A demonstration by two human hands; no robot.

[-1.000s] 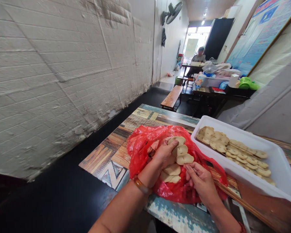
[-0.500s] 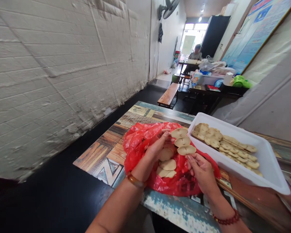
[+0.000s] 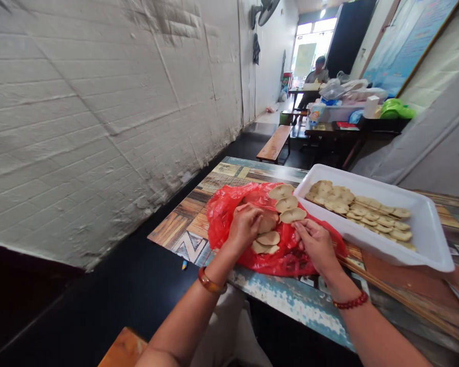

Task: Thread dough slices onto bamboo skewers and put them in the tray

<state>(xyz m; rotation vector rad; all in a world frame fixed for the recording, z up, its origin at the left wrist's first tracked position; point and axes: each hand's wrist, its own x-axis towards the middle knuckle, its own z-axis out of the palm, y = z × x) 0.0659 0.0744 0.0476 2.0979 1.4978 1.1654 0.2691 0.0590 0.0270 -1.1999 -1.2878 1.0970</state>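
Observation:
My right hand (image 3: 316, 243) pinches the near end of a skewer of pale oval slices (image 3: 286, 204). Three slices overlap in a row on it; the stick itself hardly shows. My left hand (image 3: 247, 224) is closed, its fingers curled and thumb pressed in, just left of the skewer. Whatever its fingertips hold is hidden. Both hands are over a crumpled red plastic bag (image 3: 224, 204). Loose pale slices (image 3: 268, 238) lie on the opened bag between my hands. They look like slices of potato, but I cannot tell for certain.
Right of the bag stands a white plastic tray (image 3: 430, 239) with rows of skewered slices (image 3: 367, 214). Thin sticks (image 3: 401, 298) lie along the patterned table (image 3: 183, 214). Beyond are a wooden bench (image 3: 275, 142), a cluttered table (image 3: 329, 130) and a seated person (image 3: 318, 74).
My left hand has drawn back from beside the upper slices toward the loose ones, its fingers curling in. The right hand keeps its hold on the skewer. The view has shifted slightly.

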